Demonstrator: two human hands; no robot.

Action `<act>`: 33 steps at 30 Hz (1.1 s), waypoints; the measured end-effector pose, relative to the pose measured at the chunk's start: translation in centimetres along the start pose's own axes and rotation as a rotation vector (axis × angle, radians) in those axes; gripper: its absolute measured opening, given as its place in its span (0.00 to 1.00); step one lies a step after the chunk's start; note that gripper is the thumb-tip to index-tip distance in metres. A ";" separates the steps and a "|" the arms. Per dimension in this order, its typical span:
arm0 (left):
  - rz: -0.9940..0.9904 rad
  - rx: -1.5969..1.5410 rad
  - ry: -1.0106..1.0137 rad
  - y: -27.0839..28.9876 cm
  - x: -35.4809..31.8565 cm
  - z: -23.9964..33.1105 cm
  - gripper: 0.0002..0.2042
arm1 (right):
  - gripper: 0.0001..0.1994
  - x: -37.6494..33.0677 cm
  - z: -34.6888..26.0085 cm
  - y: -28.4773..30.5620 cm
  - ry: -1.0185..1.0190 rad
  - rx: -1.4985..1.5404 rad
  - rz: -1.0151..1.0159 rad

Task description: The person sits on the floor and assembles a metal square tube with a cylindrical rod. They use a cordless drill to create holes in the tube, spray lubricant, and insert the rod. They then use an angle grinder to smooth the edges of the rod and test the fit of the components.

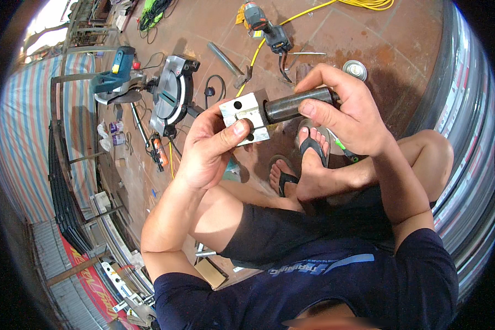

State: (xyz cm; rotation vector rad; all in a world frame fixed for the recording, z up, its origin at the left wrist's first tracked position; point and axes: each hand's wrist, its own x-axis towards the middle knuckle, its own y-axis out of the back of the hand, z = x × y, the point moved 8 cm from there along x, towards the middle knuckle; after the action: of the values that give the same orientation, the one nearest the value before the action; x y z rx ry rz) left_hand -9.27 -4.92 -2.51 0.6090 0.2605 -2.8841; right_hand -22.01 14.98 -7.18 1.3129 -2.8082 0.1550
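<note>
Silvery-white block point(249, 108), dark grey cylinder point(285, 107), sheet point(33, 121) striped blue and seemingly orange, yellow cable point(375, 4), reddish-brown floor point(341, 33)

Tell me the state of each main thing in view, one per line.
Metal block: gripped in left hand
Dark cylinder: gripped in right hand, end toward block; insertion unclear
Mitre saw: on floor, unheld
Grey power tool: on floor, unheld
Yellow cable: partly coiled
Sandals: worn

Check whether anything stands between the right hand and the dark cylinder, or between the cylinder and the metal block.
Nothing visible does. The right hand grips the dark cylinder directly; its left end sits at the side of the metal block held by the left hand.
</note>
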 end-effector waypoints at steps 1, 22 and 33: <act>0.006 -0.006 0.017 0.0 0.0 -0.1 0.27 | 0.17 0.0 -0.1 0.1 -0.003 -0.001 -0.004; -0.014 -0.048 0.061 -0.1 0.3 -0.9 0.25 | 0.14 0.2 -0.8 -0.2 0.123 0.061 0.064; 0.005 0.044 0.055 0.1 0.2 -0.9 0.29 | 0.14 -0.1 -1.7 0.2 0.190 -0.098 0.075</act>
State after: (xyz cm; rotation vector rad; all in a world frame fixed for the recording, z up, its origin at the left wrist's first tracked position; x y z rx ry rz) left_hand -9.12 -4.86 -3.38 0.6966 0.2034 -2.8787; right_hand -22.07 15.38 -5.49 1.1099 -2.6698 0.1354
